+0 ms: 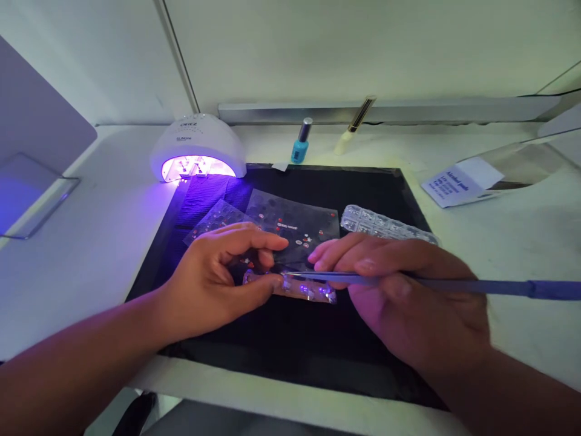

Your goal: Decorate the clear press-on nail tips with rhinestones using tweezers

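My right hand (403,290) is closed around slim metal tweezers (454,286), held nearly level with the tip pointing left. That tip meets the upper edge of a narrow, clear strip with shiny purple-lit pieces (308,289). At the strip's left end, the thumb of my left hand (227,266) presses on it; the index finger is bent above, apart from the thumb. Part of the strip's left side is hidden by my fingers. Just behind both hands lies a clear sticker sheet (295,218) with small red and white motifs, and another clear sheet (220,217) partly overlaps it.
A black mat (272,357) covers the middle of the white table. Behind it stand a glowing nail lamp (200,145), a blue polish bottle (299,148) and a pale bottle with gold cap (356,124). Right are a clear blister tray (385,224) and an alcohol-pad box (463,181).
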Available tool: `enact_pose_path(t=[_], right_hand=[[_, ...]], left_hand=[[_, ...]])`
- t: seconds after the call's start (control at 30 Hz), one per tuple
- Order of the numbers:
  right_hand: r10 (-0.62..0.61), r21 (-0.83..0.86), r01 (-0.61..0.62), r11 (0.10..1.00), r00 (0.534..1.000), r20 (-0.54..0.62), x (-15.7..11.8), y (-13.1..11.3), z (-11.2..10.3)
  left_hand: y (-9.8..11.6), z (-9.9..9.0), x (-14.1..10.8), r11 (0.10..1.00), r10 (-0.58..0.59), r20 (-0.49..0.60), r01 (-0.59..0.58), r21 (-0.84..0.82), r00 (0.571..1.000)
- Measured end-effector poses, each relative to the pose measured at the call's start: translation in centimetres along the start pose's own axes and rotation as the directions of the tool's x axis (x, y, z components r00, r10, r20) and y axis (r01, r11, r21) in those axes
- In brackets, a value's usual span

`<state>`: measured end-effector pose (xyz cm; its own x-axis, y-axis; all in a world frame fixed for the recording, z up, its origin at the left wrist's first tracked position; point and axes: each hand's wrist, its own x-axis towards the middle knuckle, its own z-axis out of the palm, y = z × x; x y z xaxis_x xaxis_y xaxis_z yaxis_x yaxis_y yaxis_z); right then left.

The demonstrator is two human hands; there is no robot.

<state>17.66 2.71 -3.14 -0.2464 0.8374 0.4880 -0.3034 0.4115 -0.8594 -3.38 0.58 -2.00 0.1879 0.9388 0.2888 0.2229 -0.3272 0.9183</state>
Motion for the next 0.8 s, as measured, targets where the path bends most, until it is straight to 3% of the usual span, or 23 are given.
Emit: enact_pose_path(t=[0.17, 0.37, 0.5, 0.6, 0.67, 0.8], right_hand=[[0.046, 0.057, -0.044, 0.997, 0.998, -0.035, 0.2, 0.0, 0.0], [0.104, 0.078, -0.099, 0.992, 0.992, -0.064, 1.3, -0.1, -0.8], [0.172, 0.095, -0.161, 0.982, 0.978, -0.121, 2.1, 0.0, -1.2], [0.162, 0.071, -0.154, 0.986, 0.978, -0.129, 2.3, 0.2, -1.6], [0.145, 0.063, -0.138, 0.989, 0.982, -0.125, 2.3, 0.3, -1.9], [0.14, 0.059, -0.134, 0.989, 0.984, -0.108, 2.3, 0.3, -2.0]], left_hand=[[-0.3, -0.3, 0.1, 1.0, -0.027, 0.003, 0.027, -0.002, 1.0], [-1.7, -2.2, 2.1, 0.991, -0.129, -0.089, 0.132, 0.03, 0.988], [-2.6, -2.3, 3.4, 0.975, -0.127, 0.096, 0.106, 0.197, 0.987], [-3.5, -2.3, 3.7, 0.951, -0.135, 0.125, 0.093, 0.296, 0.983], [-4.2, -3.0, 3.8, 0.924, -0.138, 0.052, 0.109, 0.367, 0.989], [-4.8, -6.3, 4.3, 0.863, -0.102, -0.215, 0.194, 0.467, 0.971]])
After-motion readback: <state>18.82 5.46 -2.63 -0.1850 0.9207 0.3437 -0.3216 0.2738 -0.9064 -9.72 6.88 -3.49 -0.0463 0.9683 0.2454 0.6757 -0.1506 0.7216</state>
